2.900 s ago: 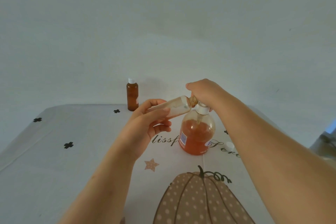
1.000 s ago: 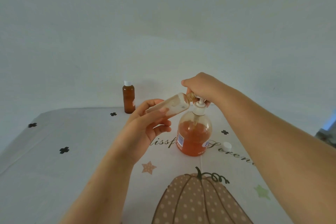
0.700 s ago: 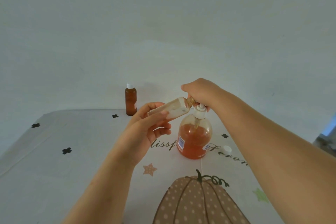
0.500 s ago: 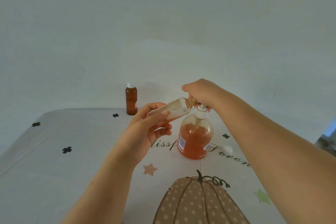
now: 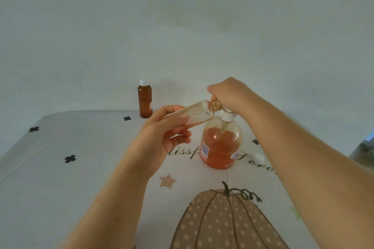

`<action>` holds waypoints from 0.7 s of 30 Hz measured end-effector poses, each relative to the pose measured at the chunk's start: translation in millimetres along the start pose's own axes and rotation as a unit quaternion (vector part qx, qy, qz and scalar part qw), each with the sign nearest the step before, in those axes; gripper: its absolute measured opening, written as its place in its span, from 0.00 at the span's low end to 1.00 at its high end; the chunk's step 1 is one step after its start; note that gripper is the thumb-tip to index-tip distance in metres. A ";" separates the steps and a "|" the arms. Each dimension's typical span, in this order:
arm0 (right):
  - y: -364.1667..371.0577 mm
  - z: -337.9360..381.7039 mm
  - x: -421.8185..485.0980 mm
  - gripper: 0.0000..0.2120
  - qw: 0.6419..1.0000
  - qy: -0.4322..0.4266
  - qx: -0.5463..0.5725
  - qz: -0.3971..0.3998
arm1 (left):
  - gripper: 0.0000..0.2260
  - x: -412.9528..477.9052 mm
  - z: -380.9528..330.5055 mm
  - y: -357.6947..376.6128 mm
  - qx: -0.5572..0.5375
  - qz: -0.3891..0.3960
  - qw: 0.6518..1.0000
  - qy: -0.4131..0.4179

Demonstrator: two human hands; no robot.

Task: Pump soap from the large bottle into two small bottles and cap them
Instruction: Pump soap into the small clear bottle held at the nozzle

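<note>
- The large bottle (image 5: 221,147), centre of the frame: clear, glossy plastic with highlights on its shoulder; the orange soap (image 5: 220,143) inside looks thick and translucent.
- Its pump collar (image 5: 227,116): smooth white plastic.
- Its label (image 5: 204,150): blue and white, paper or film, I cannot tell which.
- The tilted small bottle (image 5: 199,114), just left of the collar: clear plastic, cloudy and smeared inside, with a ridged amber neck.
- The brown small bottle (image 5: 145,100), upper left of centre: smooth translucent plastic with a white plastic top.
- The loose cap (image 5: 259,158), right of centre: matt white plastic.
- The counter cover (image 5: 60,188): matt printed cloth, creased.
- The wall (image 5: 182,26): matt and plain.
</note>
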State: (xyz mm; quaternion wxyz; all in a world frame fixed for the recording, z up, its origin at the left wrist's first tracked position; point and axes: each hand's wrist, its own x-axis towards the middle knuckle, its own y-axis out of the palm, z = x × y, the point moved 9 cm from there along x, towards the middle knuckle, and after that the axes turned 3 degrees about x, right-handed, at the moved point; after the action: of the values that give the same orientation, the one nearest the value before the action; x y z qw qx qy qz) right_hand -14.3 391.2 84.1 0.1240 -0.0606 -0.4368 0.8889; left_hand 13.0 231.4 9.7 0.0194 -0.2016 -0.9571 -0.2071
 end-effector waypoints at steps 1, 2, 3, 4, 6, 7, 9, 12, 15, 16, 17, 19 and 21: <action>-0.2 -1.5 3.0 0.16 1.000 -0.006 0.000 -0.003 | 0.10 -1.0 -0.6 0.3 0.000 0.001 1.000 0.001; 0.2 -2.0 2.6 0.17 1.000 -0.006 -0.007 -0.005 | 0.10 -0.9 -0.3 0.3 0.000 0.002 1.000 0.002; 0.5 -1.0 2.5 0.17 1.000 -0.007 -0.007 -0.006 | 0.10 -1.2 -0.6 0.5 0.000 0.003 1.000 0.002; 1.2 0.0 1.5 0.17 1.000 -0.007 -0.019 0.000 | 0.10 -1.7 -0.6 0.4 0.000 0.002 1.000 0.001; -1.6 1.5 -0.1 0.17 0.999 -0.009 -0.032 -0.007 | 0.09 -2.7 -1.4 1.0 -0.002 0.004 1.000 0.001; -2.5 1.0 0.2 0.17 0.999 -0.007 -0.034 -0.008 | 0.09 -2.8 -1.2 1.4 -0.003 0.005 1.000 0.000; -2.6 0.9 3.5 0.16 0.999 -0.002 -0.034 0.001 | 0.09 -3.0 -1.6 1.7 -0.008 0.005 1.000 -0.002; -4.4 1.0 5.0 0.16 0.999 0.014 -0.038 0.006 | 0.09 -4.3 -3.0 3.6 -0.010 0.011 1.000 0.002; -13.0 2.0 2.0 0.16 0.999 0.024 -0.021 -0.009 | 0.11 -6.9 -6.0 6.8 -0.009 0.018 1.000 0.008; -13.3 3.7 1.4 0.17 0.999 0.023 -0.028 -0.005 | 0.12 -7.2 -6.6 6.7 -0.007 0.017 1.000 0.010; -13.5 5.5 1.4 0.16 0.999 0.022 -0.038 -0.002 | 0.12 -7.3 -7.8 6.9 -0.007 0.017 1.000 0.012; -12.8 7.5 1.5 0.16 0.998 0.019 -0.064 0.004 | 0.12 -7.1 -8.7 6.9 -0.008 0.018 1.000 0.016; -10.0 10.2 1.5 0.16 0.998 0.004 -0.068 0.016 | 0.12 -6.4 -8.7 5.9 -0.012 0.016 1.000 0.016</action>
State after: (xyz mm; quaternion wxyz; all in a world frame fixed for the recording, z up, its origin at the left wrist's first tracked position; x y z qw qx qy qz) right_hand -16.2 389.7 98.2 0.1073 -0.0796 -0.4949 0.8586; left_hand 20.8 230.4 19.2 0.0355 -0.2136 -0.9508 -0.2215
